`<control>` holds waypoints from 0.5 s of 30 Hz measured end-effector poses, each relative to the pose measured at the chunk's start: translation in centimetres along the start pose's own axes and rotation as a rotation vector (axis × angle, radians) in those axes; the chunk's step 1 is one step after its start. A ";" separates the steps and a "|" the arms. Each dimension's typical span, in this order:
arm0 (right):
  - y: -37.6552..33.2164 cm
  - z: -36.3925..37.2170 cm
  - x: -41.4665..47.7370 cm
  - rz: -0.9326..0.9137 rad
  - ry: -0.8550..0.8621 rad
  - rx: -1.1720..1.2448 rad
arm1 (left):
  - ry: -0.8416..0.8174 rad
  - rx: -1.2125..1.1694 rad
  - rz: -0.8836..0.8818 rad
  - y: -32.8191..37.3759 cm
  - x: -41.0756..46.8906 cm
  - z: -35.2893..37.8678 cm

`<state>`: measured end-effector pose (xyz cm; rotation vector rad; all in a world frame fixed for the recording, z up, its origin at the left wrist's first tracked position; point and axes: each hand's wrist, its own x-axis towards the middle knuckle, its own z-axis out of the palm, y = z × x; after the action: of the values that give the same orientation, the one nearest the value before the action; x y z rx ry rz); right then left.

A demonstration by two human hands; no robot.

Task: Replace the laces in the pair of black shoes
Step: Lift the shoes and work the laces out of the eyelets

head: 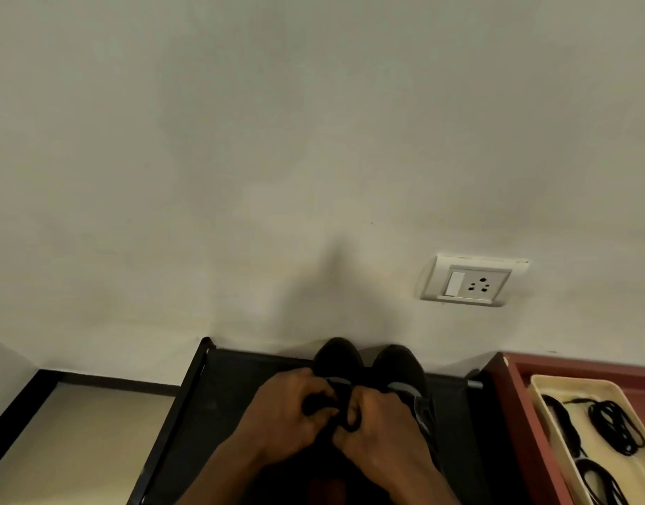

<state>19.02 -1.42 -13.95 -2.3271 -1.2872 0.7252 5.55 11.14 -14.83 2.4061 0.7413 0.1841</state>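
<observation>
Head view: both of your hands work at the lacing zone of the left black fabric shoe (337, 353), which stands toe to the wall on the black fabric-topped rack (211, 413), touching or just beside its mate, the right black fabric shoe (397, 362). Your left hand (292, 410) has its grip clenched, fingers curled round a dark part of the left shoe's upper; your right hand (379, 428) is likewise clenched on the same shoe, close against the left hand. Whether either grip holds a lace or the tongue cannot be told, since the hands cover the eyelets. Judged from this, the task is at an early stage: one shoe is in hand, the other untouched, and coiled black spare laces (616, 428) lie in the cream plastic tray (583, 390) on the red-brown table (510, 413), well apart to your right. Left to do, as far as can be judged: finish this shoe, then the mate. A white wall socket (466, 282) sits above; pale floor (77, 431) lies to the left. Nothing visible blocks your reach to the tray
</observation>
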 end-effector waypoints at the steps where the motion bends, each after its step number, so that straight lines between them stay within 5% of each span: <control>1: 0.0 -0.1 0.0 0.020 -0.006 0.006 | 0.001 -0.002 0.006 0.0 0.1 0.0; 15: 0.4 0.2 -0.4 0.005 0.010 0.024 | 0.241 -0.027 -0.111 -0.6 -1.0 0.0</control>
<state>19.01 -1.94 -14.23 -2.3122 -1.2622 0.7262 4.48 10.99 -15.09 2.3346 0.9718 0.4412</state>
